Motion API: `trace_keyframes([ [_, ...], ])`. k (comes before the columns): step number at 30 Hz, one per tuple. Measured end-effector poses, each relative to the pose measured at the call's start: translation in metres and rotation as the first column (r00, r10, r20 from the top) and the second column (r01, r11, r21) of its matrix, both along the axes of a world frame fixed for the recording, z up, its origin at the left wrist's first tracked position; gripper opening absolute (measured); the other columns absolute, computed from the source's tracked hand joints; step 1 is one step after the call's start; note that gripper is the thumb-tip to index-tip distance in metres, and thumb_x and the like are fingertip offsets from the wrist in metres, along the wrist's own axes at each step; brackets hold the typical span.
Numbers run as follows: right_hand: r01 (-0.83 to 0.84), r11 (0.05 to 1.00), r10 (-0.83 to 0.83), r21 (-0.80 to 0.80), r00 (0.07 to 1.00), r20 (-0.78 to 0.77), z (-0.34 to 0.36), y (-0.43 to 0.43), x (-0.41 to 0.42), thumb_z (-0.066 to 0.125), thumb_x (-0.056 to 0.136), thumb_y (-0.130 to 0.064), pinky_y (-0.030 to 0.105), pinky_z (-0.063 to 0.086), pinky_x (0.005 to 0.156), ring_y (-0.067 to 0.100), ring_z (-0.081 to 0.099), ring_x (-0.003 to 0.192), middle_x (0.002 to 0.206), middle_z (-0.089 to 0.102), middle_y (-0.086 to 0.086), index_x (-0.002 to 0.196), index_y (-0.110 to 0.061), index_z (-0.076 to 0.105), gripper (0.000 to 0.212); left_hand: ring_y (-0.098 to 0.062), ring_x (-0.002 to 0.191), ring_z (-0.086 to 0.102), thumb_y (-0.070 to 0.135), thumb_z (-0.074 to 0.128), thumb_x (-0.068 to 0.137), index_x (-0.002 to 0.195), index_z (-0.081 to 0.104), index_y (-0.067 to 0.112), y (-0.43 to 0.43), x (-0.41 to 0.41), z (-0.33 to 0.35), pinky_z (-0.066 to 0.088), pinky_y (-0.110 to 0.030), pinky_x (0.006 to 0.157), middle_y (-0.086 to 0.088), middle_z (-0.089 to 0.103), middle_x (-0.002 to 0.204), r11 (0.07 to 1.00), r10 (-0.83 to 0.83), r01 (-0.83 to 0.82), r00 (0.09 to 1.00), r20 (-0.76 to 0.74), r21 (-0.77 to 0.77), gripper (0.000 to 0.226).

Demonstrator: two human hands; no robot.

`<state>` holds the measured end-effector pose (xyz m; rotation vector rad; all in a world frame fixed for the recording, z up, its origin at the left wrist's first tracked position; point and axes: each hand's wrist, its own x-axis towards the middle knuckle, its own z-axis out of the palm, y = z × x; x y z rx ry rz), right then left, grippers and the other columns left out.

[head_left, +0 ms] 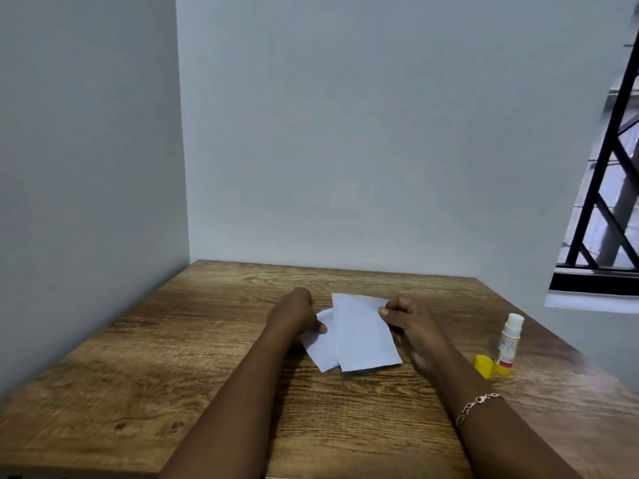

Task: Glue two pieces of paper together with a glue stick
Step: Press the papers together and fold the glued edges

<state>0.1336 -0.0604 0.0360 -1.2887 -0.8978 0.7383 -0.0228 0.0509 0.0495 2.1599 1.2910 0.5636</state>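
**On the Wooden Table: Two Paper Pieces Held, Glue Stick Uncapped**

At the middle of the wooden table (pixel 173 357), two white pieces of paper were seen overlapping. The larger piece (pixel 363 337) was laid over the right part of the smaller piece (pixel 321 352), so that only the left strip of the smaller one was left showing. The larger piece was pinched at its far right edge by the right hand (pixel 411 321), with the thumb on top and the fingers curled beneath the edge. A thin shadow was seen under its near edge, so it seemed to be slightly raised there rather than pressed flat.

The smaller piece was gripped at its far left corner by the left hand (pixel 299 314). The thumb was laid on top of the sheet, while the fingers were hidden behind the hand. How far they reached under the paper could not be told.

To the right, well apart from the papers, the glue stick (pixel 508 340) was stood upright on its yellow base, with its white tip exposed. Its yellow cap (pixel 484 365) was laid on its side just beside the base. Neither was touched by a hand.

A thin bracelet (pixel 475 406) was worn on the right wrist. Pale walls were seen behind and to the left of the table, and a barred window (pixel 608 202) was seen at the right edge.
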Motion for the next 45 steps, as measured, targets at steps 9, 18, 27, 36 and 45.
trace_keyframes([
  [9, 0.089, 0.992, -0.084, 0.094, 0.995, -0.047, 0.000, 0.000, -0.005, 0.060, 0.080, 0.007, 0.028, 0.047, 0.053, 0.022, 0.060, 0.061, 0.070, 0.064, 0.009, 0.076, -0.007, 0.061, 0.014, -0.026, 0.084, 0.059, -0.016, 0.055, 0.076, 0.092, 0.061, 0.003, -0.001, 0.006, 0.002, 0.038, -0.022, 0.053, -0.014, 0.058, 0.092, 0.993, 0.076, -0.002, 0.773, 0.630, -0.117, 0.025],
  [18, 0.107, 0.989, -0.102, 0.099, 0.993, -0.055, 0.001, 0.002, -0.005, 0.062, 0.078, 0.006, 0.032, 0.053, 0.061, 0.028, 0.066, 0.073, 0.086, 0.069, 0.017, 0.096, -0.001, 0.063, 0.019, -0.024, 0.069, 0.061, -0.005, 0.070, 0.073, 0.060, 0.061, 0.009, -0.007, 0.005, 0.006, 0.053, -0.039, 0.071, -0.006, 0.063, 0.067, 0.995, -0.037, 0.088, 0.766, 0.642, -0.048, 0.021],
  [27, 0.119, 0.987, -0.106, 0.111, 0.988, -0.116, 0.001, 0.001, -0.004, 0.060, 0.080, 0.007, 0.030, 0.052, 0.058, 0.025, 0.064, 0.068, 0.080, 0.067, 0.015, 0.084, -0.004, 0.062, 0.011, -0.017, 0.055, 0.059, -0.003, 0.066, 0.079, 0.062, 0.058, 0.008, -0.014, 0.005, 0.002, 0.049, -0.021, 0.047, -0.009, 0.063, 0.066, 0.949, 0.116, 0.143, 0.666, 0.737, -0.279, 0.021],
  [36, 0.276, 0.924, -0.281, 0.265, 0.960, -0.022, 0.000, 0.004, -0.004, 0.066, 0.076, 0.004, 0.041, 0.050, 0.076, 0.028, 0.062, 0.082, 0.081, 0.066, 0.016, 0.078, -0.011, 0.064, 0.015, -0.017, 0.060, 0.064, -0.006, 0.062, 0.079, 0.089, 0.068, -0.005, -0.015, 0.007, 0.004, 0.052, -0.024, 0.051, -0.010, 0.068, 0.073, 0.965, 0.100, 0.118, 0.664, 0.741, -0.236, 0.012],
  [45, 0.288, 0.928, -0.252, 0.234, 0.952, -0.173, 0.002, 0.008, -0.005, 0.061, 0.079, 0.008, 0.033, 0.051, 0.067, 0.023, 0.059, 0.070, 0.073, 0.061, 0.012, 0.075, -0.006, 0.061, 0.014, -0.013, 0.048, 0.061, -0.008, 0.062, 0.079, 0.069, 0.067, 0.006, -0.018, 0.008, 0.005, 0.050, -0.023, 0.050, -0.004, 0.067, 0.059, 0.952, 0.077, 0.181, 0.636, 0.768, -0.245, 0.018],
])
